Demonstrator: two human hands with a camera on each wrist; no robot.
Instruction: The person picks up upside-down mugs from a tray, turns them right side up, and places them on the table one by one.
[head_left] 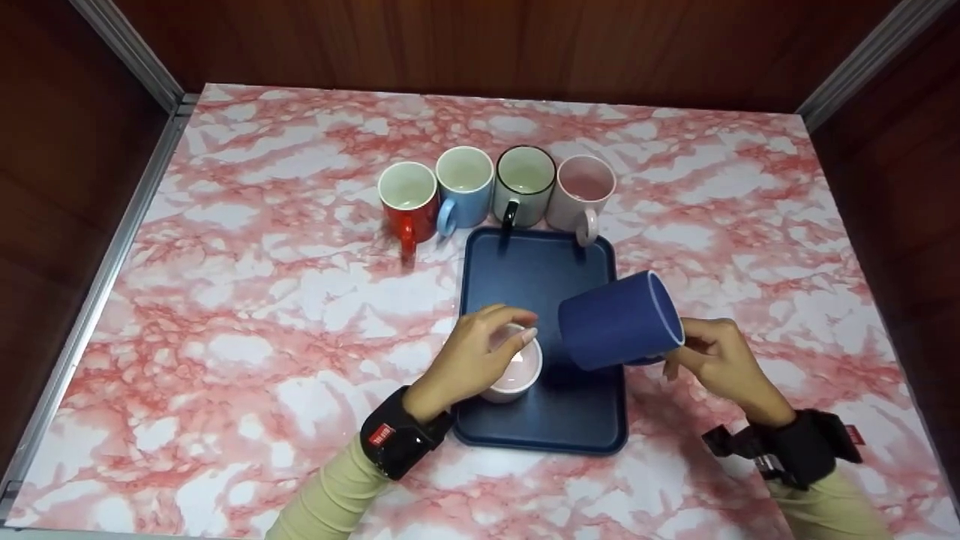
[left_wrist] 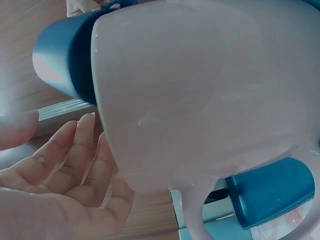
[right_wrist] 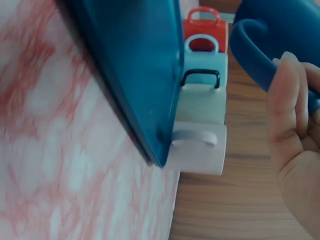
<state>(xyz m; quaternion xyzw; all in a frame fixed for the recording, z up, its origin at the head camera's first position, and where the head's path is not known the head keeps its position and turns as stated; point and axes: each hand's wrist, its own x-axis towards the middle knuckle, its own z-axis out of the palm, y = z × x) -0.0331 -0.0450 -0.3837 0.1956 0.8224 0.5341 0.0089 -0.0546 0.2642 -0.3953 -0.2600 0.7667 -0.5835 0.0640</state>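
Two red wristband labels [head_left: 380, 435] are unreadable; right fingers [head_left: 709, 330] grip a blue mug [head_left: 619, 322], left fingers [head_left: 508, 315] relaxed.

In the left wrist view, a pale mug [left_wrist: 200, 95] looks very large, the left grip [left_wrist: 60, 195] has loosely bent fingers near its rim, and a blue mug [left_wrist: 55, 50] is partly hidden behind.

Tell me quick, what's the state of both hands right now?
Left hand: open, fingers over the nearer pale pink mug.
Right hand: closed, holding the tilted dark blue mug by its handle.
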